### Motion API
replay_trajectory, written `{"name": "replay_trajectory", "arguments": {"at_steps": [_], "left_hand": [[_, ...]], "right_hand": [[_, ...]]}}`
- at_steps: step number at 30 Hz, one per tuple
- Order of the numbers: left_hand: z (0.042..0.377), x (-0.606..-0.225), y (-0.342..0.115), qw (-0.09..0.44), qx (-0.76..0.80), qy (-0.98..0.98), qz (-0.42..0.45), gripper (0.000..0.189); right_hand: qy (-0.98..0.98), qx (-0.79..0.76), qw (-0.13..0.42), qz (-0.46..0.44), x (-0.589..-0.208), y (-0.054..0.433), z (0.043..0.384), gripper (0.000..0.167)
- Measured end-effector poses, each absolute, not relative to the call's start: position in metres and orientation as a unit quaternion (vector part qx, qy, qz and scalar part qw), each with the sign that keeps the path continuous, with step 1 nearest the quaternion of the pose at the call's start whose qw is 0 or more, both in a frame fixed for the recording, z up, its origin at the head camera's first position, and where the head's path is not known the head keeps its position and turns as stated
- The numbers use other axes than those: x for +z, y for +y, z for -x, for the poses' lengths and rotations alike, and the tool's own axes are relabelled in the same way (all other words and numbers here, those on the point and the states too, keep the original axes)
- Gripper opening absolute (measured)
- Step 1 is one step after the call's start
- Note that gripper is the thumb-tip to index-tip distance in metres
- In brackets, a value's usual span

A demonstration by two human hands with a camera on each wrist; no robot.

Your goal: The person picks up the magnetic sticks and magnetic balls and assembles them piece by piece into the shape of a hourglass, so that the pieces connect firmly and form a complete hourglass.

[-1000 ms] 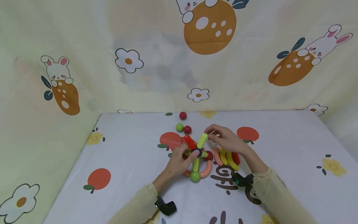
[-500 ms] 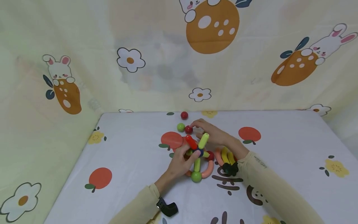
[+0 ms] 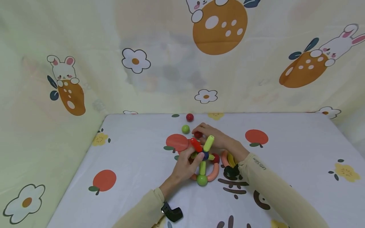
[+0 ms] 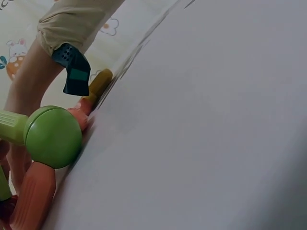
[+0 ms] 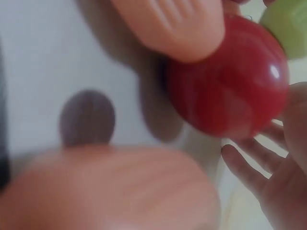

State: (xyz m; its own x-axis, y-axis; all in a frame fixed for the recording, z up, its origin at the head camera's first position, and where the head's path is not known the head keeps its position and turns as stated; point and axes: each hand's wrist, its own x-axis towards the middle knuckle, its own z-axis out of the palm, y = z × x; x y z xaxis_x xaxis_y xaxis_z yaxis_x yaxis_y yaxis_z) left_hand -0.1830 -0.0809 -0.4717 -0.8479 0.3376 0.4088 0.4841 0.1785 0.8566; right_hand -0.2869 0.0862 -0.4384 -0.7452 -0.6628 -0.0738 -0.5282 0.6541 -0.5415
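Note:
My left hand (image 3: 185, 164) grips a toy of joined sticks and balls around its dark blue ball (image 3: 205, 155). A yellow-green stick (image 3: 209, 143) and a red stick (image 3: 196, 144) point upward from it. Lower down are a green ball (image 3: 202, 180), a pink curved stick (image 3: 214, 173) and a red ball (image 3: 216, 158), which fills much of the right wrist view. Behind the toy, my right hand (image 3: 215, 136) curls its fingers around a loose red ball (image 3: 198, 135), partly hiding it. In the left wrist view the green ball (image 4: 53, 138) appears close up.
Another green ball (image 3: 185, 129) and a red ball (image 3: 189, 117) lie toward the table's back edge. Under my right wrist are a loose pink curved stick (image 3: 225, 158) and yellow curved sticks (image 3: 231, 160), partly covered by the wrist camera (image 3: 231, 173). A patterned cloth hangs behind the table.
My right hand has left the upright yellow-green stick, reached back and left, and taken the loose red ball, drawing it away from the green one. The left hand keeps its hold.

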Motion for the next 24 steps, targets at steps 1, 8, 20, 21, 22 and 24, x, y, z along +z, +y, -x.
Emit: {"name": "replay_trajectory", "arguments": {"at_steps": [1, 8, 20, 21, 22, 24], "left_hand": [[0.183, -0.472, -0.081, 0.067, -0.583, -0.763, 0.270, 0.019], [0.176, -0.458, -0.079, 0.075, -0.607, -0.745, 0.267, 0.025], [0.167, -0.439, -0.078, 0.054, -0.624, -0.734, 0.264, 0.025], [0.167, -0.439, -0.077, 0.056, -0.621, -0.737, 0.261, 0.025], [0.167, -0.439, -0.077, 0.058, -0.620, -0.738, 0.261, 0.025], [0.167, -0.438, -0.077, 0.062, -0.618, -0.740, 0.260, 0.025]], "right_hand": [[0.901, -0.254, 0.134, 0.325, -0.439, 0.088, 0.287, 0.039], [0.892, -0.324, 0.162, 0.270, -0.441, 0.102, 0.289, 0.038], [0.853, -0.435, 0.130, 0.258, -0.412, 0.121, 0.290, 0.038], [0.849, -0.442, 0.130, 0.257, -0.409, 0.122, 0.290, 0.038], [0.846, -0.448, 0.131, 0.257, -0.406, 0.123, 0.290, 0.038], [0.843, -0.453, 0.130, 0.259, -0.401, 0.124, 0.289, 0.037]]}}
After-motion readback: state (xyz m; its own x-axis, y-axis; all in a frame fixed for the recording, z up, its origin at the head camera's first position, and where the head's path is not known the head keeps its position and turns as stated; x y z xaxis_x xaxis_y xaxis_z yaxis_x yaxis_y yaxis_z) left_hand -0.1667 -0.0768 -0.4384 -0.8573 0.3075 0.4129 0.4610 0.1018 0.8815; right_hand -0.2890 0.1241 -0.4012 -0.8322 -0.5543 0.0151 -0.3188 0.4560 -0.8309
